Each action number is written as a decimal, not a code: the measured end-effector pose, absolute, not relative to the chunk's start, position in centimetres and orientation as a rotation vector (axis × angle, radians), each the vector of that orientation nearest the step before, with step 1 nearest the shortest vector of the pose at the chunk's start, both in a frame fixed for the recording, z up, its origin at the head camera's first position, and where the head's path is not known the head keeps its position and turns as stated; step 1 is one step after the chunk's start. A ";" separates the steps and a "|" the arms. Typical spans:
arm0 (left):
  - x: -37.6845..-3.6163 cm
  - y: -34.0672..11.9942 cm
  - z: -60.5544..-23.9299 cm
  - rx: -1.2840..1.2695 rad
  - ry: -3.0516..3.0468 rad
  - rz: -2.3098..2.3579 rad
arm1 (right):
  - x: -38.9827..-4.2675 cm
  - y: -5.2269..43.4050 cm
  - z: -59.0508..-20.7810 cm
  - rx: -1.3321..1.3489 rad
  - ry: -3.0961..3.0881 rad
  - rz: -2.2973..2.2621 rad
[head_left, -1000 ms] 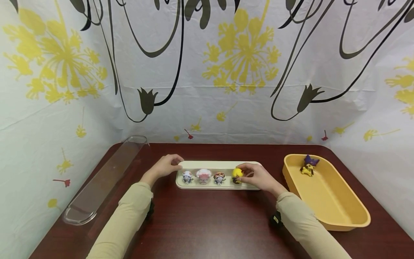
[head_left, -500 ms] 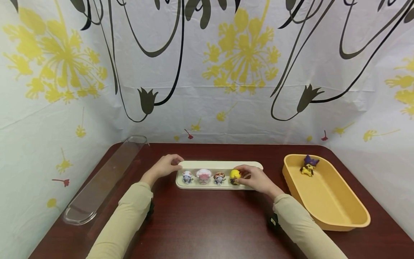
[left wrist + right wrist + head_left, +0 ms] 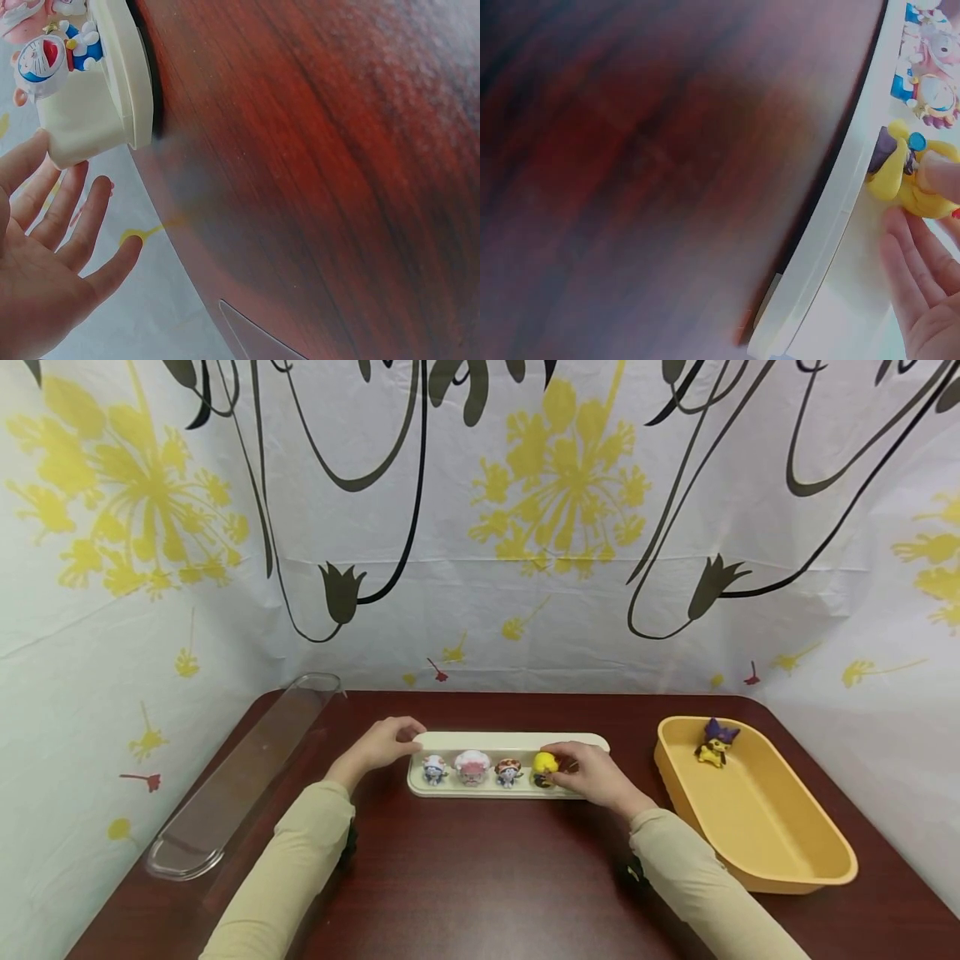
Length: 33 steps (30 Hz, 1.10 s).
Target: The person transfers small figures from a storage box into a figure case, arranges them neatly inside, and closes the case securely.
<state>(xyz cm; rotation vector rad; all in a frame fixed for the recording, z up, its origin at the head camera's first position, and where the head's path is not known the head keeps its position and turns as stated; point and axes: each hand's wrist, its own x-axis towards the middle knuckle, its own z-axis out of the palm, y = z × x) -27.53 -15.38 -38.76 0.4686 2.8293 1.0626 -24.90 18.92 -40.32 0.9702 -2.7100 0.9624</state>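
A cream display base (image 3: 495,741) with a raised back step stands mid-table. My left hand (image 3: 381,743) pinches its back left corner between thumb and fingers; the other fingers (image 3: 90,217) are spread below it in the left wrist view. Three small figurines stand in a row on the base: a blue-and-white one (image 3: 434,770), a pink one with a white fluffy head (image 3: 472,768), and another with a brown-red top (image 3: 508,772). To their right, my right hand (image 3: 596,771) pinches a yellow-headed figurine (image 3: 889,165), low at the base; thumb and fingertips partly cover it.
A long clear plastic cover (image 3: 247,777) lies along the table's left side. On the right, a yellow tray (image 3: 757,810) holds one yellow figurine with a purple hat (image 3: 715,743). Patterned curtain (image 3: 480,635) encloses the table's back and sides.
My right hand has shifted slightly left with the yellow-headed figurine, nearer the other three, and now stays there. The left hand and the base have not moved.
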 end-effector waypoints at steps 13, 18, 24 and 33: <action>-27.6 -15.4 -39.1 0.478 2.815 1.077 | -25.0 18.8 -40.6 0.943 -2.692 0.854; -27.6 -15.5 -39.1 0.478 2.818 1.072 | -25.0 18.8 -40.5 0.963 -2.692 0.827; -27.5 -15.5 -39.1 0.477 2.819 1.071 | -24.6 19.2 -39.8 0.971 -2.721 0.827; -27.7 -15.6 -38.9 0.495 2.827 1.070 | -24.4 20.8 -37.2 0.932 -2.710 0.791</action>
